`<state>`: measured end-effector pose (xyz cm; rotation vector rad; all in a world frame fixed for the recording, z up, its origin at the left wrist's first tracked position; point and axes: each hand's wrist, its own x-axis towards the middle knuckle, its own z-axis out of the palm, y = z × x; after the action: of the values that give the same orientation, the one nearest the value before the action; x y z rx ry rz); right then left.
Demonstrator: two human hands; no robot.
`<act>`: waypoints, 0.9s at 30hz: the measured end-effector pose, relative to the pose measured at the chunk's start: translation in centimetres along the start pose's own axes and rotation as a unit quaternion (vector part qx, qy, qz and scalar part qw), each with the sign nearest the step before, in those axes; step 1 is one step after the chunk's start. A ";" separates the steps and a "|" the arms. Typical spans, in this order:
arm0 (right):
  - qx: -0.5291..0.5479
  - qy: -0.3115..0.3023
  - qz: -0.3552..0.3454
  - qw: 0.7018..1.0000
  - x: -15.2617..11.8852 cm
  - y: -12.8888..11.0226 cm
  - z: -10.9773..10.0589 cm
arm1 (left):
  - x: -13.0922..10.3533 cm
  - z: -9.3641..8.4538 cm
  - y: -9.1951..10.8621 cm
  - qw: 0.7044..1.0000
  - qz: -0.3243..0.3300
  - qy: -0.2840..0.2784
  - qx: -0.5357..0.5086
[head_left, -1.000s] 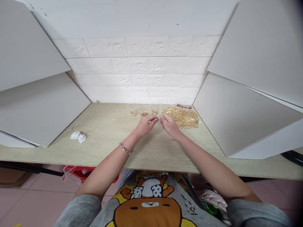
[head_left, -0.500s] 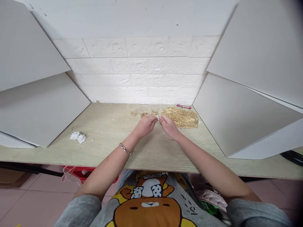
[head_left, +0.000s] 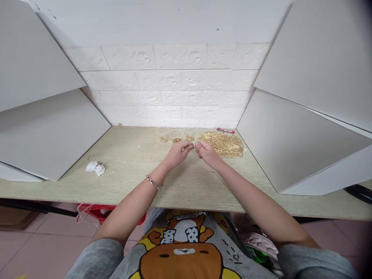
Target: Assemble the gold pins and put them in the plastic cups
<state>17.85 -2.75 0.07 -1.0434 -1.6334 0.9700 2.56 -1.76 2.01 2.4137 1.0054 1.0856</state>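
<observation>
My left hand (head_left: pixel 179 152) and my right hand (head_left: pixel 207 152) meet over the table, fingertips almost touching. Both are closed in a pinch on a thin gold pin (head_left: pixel 194 146), of which only a tiny part shows between the fingers. Just right of my right hand spreads a heap of gold pins (head_left: pixel 225 144). Beyond my left hand stand three clear round cups, the left one (head_left: pixel 162 131), the middle one (head_left: pixel 176 133) and the right one (head_left: pixel 190 128), with small gold pieces at the bottom of each.
A red tube-shaped wrapper (head_left: pixel 226 131) lies behind the heap by the white brick wall (head_left: pixel 168 81). Crumpled white tissue (head_left: pixel 95 168) rests on the left of the wooden table (head_left: pixel 128 182). Grey-white panels (head_left: pixel 52 128) flank both sides. A red stool (head_left: pixel 101 212) stands below.
My hands stay in nearly the same place, with the right fingers slightly shifted around the pin. A thin piece on the table below my right wrist now shows.
</observation>
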 end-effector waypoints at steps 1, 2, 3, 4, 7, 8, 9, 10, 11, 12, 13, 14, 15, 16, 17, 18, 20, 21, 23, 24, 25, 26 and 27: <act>0.025 -0.010 0.006 1.000 0.0 0.0 0.0 | 0.0 -0.1 0.0 1.000 -0.011 -0.007 -0.019; 0.049 -0.018 0.012 0.999 0.0 -0.1 0.0 | 0.1 -0.1 0.0 0.999 -0.021 -0.015 -0.043; 0.071 -0.023 0.017 0.997 0.0 -0.3 0.0 | 0.1 -0.2 0.0 0.997 -0.029 -0.024 -0.071; 0.092 -0.027 0.022 0.995 -0.1 -0.4 0.1 | 0.1 -0.2 0.1 0.994 -0.036 -0.032 -0.102; 0.142 -0.030 0.038 0.989 -0.2 -0.9 0.1 | 0.1 -0.3 0.2 0.979 -0.050 -0.049 -0.190; 0.156 -0.032 0.042 0.986 -0.2 -1.0 0.2 | 0.1 -0.3 0.3 0.974 -0.054 -0.052 -0.213; 0.166 -0.034 0.045 0.985 -0.2 -1.1 0.2 | 0.0 -0.3 0.3 0.970 -0.057 -0.056 -0.231; 0.173 -0.035 0.046 0.983 -0.2 -1.1 0.2 | 0.0 -0.3 0.3 0.966 -0.058 -0.059 -0.246; 0.178 -0.037 0.047 0.982 -0.2 -1.2 0.2 | 0.0 -0.3 0.3 0.963 -0.057 -0.061 -0.256; 0.182 -0.038 0.048 0.981 -0.2 -1.2 0.2 | 0.0 -0.3 0.3 0.961 -0.056 -0.064 -0.265; 0.185 -0.039 0.049 0.981 -0.2 -1.1 0.2 | 0.0 -0.3 0.3 0.959 -0.055 -0.066 -0.271; 0.188 -0.040 0.051 0.980 -0.2 -1.1 0.2 | 0.0 -0.3 0.3 0.957 -0.053 -0.068 -0.277; 0.192 -0.041 0.053 0.979 -0.2 -1.1 0.2 | 0.0 -0.3 0.3 0.956 -0.052 -0.070 -0.281; 0.194 -0.042 0.054 0.979 -0.3 -1.1 0.2 | 0.0 -0.3 0.3 0.955 -0.051 -0.072 -0.285; 0.195 -0.042 0.054 0.978 -0.3 -1.1 0.1 | 0.0 -0.3 0.3 0.954 -0.051 -0.074 -0.286; 0.194 -0.043 0.054 0.979 -0.3 -1.1 0.1 | 0.0 -0.3 0.3 0.955 -0.052 -0.073 -0.284; 0.185 -0.043 0.052 0.980 -0.3 -1.2 0.1 | 0.0 -0.3 0.3 0.957 -0.052 -0.074 -0.275; 0.178 -0.042 0.049 0.982 -0.4 -1.2 0.1 | 0.0 -0.3 0.2 0.959 -0.052 -0.076 -0.268; 0.162 -0.043 0.044 0.985 -0.4 -1.2 0.1 | 0.0 -0.3 0.2 0.964 -0.050 -0.079 -0.247; 0.152 -0.041 0.041 0.987 -0.3 -1.2 0.1 | 0.0 -0.4 0.2 0.968 -0.051 -0.079 -0.232; 0.141 -0.039 0.039 0.989 -0.3 -1.1 0.1 | 0.0 -0.4 0.2 0.973 -0.054 -0.076 -0.212; 0.127 -0.037 0.037 0.991 -0.3 -1.0 0.0 | 0.0 -0.4 0.2 0.978 -0.059 -0.069 -0.186; 0.111 -0.034 0.035 0.993 -0.2 -0.9 0.0 | 0.0 -0.4 0.2 0.984 -0.065 -0.062 -0.156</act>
<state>17.75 -3.25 0.82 -0.9292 -1.5113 1.2157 2.32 -1.85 2.41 2.1063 0.8664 0.9561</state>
